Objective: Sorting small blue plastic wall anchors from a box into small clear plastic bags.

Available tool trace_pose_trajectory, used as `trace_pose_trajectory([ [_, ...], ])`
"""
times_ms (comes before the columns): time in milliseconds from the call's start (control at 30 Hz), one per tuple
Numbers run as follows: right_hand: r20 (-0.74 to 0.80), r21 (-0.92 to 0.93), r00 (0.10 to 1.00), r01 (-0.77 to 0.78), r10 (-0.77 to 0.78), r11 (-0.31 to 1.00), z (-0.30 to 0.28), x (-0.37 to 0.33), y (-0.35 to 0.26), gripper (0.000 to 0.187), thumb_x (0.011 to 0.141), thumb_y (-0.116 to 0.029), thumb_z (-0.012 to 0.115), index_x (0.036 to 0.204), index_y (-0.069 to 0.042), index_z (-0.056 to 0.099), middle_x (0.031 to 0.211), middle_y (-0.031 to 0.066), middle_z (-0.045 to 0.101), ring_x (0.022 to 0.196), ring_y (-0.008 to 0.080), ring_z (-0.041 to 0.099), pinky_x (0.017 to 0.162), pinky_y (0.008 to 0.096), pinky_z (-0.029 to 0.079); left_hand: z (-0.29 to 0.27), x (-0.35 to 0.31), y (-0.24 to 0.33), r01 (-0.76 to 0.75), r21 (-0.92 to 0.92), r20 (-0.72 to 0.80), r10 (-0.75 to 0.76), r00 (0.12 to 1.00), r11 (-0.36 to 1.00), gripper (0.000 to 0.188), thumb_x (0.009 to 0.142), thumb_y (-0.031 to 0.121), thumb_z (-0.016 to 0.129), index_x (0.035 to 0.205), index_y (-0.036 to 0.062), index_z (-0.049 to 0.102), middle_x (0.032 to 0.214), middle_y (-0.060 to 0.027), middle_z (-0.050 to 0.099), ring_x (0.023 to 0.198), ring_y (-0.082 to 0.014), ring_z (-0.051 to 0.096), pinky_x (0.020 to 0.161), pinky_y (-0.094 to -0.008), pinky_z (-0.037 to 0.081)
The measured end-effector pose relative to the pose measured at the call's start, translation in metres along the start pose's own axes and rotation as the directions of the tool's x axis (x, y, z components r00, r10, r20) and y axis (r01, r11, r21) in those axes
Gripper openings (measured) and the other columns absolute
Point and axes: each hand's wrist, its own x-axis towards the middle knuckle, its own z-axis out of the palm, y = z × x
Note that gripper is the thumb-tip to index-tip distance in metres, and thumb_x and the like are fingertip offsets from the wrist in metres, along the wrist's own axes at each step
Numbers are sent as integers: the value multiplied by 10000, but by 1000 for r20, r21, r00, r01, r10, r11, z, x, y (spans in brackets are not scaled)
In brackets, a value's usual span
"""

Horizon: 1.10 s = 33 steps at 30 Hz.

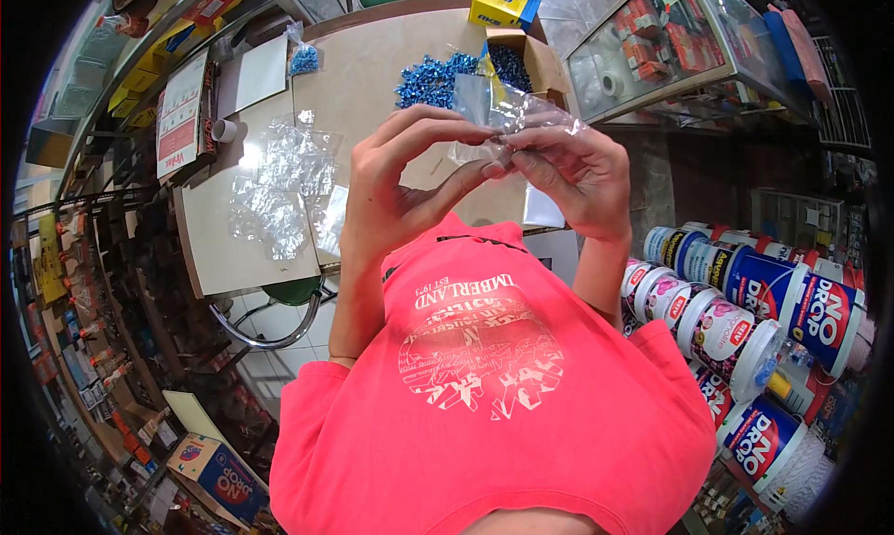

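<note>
A clear plastic bag (540, 114) is held up over the near side of the table, its edge between the fingertips of both hands. My left hand (410, 167) pinches it with thumb and forefinger. From the other side my right hand (585, 176) grips it the same way, fingers curled. Behind the bag lies a loose heap of small shiny blue metal pieces (430, 81), too small to name. More of them fill an open cardboard box (549, 69). Flat clear bags (279, 186) are spread out left of my left hand.
At the table's far left sits a small filled bag (304, 60) of blue pieces. A yellow box (500, 4) stands behind the cardboard box. A glass display case (652, 46) borders the table's right. Stacked paint buckets (736, 335) are at the right; crowded shelves (93, 349) line the left.
</note>
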Motion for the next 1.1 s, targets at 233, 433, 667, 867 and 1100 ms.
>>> trace_pose_trajectory([
  [233,58,50,996,-67,64,996,-1,-1,-3,207,877,21,569,1076,74,595,983,155,644,852,209,667,742,285,552,1,1,7,3,32,3,-3,1000,999,308,640,16,792,927,35,681,880,-98,665,807,-196,660,689,-283,509],
  [433,82,-38,994,-64,67,997,0,-2,-6,398,872,52,515,1269,46,480,1002,150,646,907,196,653,813,285,516,3,2,9,-37,224,-33,46,998,974,340,624,-19,776,930,119,724,857,-63,659,773,-173,650,654,-282,506],
  [667,167,-87,982,-72,85,994,-2,-5,-5,572,801,71,499,1360,34,383,1011,137,645,934,163,621,854,277,476,7,1,11,-28,253,-11,32,999,967,355,609,5,790,934,132,723,849,-59,656,780,-175,639,637,-283,501],
  [867,182,60,977,-121,108,991,-6,-9,0,647,736,4,445,1372,72,343,1180,175,571,1009,172,581,909,292,444,9,0,13,52,198,-44,-44,998,979,344,623,39,794,946,124,712,881,-54,642,779,-185,636,651,-295,520],
  [1100,145,-252,972,-144,185,957,-3,-5,-8,406,861,-1,480,1258,83,470,894,138,645,795,123,587,704,277,476,17,-4,5,22,215,-120,4,993,976,314,638,11,790,925,123,725,862,-51,657,763,-174,658,641,-283,524],
])
